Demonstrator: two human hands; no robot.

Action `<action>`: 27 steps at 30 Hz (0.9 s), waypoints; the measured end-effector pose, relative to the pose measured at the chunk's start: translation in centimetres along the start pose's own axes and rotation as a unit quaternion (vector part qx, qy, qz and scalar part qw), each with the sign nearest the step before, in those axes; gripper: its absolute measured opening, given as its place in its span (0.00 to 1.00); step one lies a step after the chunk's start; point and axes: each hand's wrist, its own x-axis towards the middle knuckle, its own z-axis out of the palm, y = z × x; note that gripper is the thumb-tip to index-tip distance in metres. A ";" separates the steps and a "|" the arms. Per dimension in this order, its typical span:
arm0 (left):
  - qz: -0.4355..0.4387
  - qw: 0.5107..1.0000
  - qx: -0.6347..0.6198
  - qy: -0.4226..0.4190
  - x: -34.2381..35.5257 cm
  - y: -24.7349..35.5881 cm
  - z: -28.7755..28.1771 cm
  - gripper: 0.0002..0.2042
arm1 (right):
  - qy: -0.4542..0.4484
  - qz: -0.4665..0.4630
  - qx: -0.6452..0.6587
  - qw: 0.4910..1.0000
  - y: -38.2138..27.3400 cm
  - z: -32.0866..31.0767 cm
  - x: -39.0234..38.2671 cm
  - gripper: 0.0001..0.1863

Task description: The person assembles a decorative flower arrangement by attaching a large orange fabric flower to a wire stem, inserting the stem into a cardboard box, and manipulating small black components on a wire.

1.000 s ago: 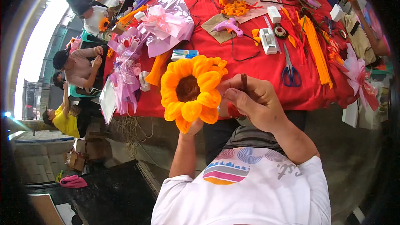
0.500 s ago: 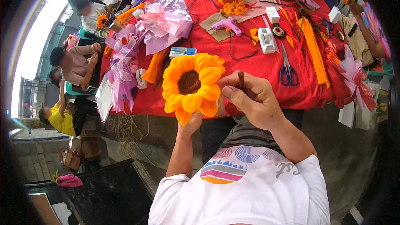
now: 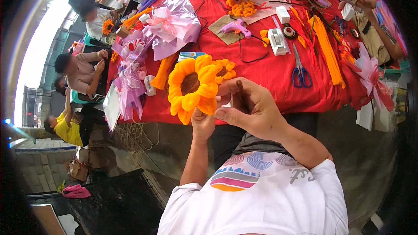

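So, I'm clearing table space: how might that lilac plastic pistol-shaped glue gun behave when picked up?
The glue gun would likely stay rigid, judging by its moulded body. The thin black cord seemingly running from its handle could tug. It might shift the brown paper partly beneath.

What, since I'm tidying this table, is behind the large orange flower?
Behind the large flower show a smaller orange flower, part of a blue-and-white box and the left hand. The flower's back and the rest of the box are covered.
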 end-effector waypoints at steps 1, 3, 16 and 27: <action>0.018 0.999 -0.041 0.000 0.0 0.1 0.1 0.08 | -0.001 0.000 0.000 1.000 0.0 -0.1 -0.1 0.19; 0.029 0.999 -0.022 -0.003 0.4 -0.1 0.0 0.07 | -0.001 -0.008 -0.070 0.997 0.0 -0.3 -0.4 0.18; 0.002 0.977 -0.201 -0.075 1.4 1.0 -0.1 0.04 | 0.026 -0.132 -0.240 0.961 0.7 -0.6 0.7 0.10; 0.003 0.979 -0.175 -0.106 1.7 1.4 0.3 0.04 | 0.044 -0.035 0.011 0.998 -1.0 -0.3 2.7 0.14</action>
